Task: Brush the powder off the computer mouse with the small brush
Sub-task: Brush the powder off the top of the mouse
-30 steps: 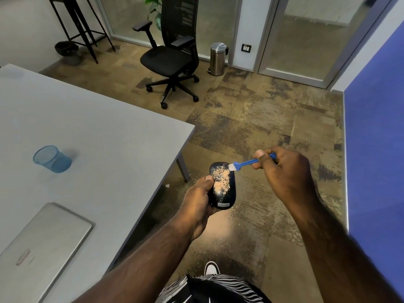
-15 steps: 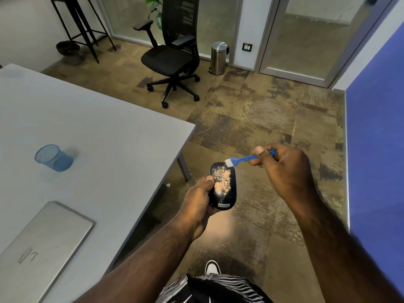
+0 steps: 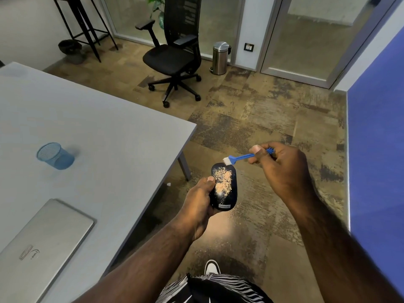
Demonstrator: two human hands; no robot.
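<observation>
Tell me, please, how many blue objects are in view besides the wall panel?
2: the blue mesh cup on the grey table, and the small brush held in the right hand above the mouse.

Your mouse [image 3: 227,189] looks glossy black plastic under tan powder [image 3: 223,182]. Your brush [image 3: 242,158] is blue plastic; the bin [image 3: 220,57] brushed metal.

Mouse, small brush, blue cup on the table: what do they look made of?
Mouse: likely glossy black plastic; it shows a bright reflection under the powder.
Small brush: blue handle looks like moulded plastic, with white, probably synthetic, bristles.
Blue cup: looks like wire mesh, probably painted metal; grid pattern visible.
</observation>
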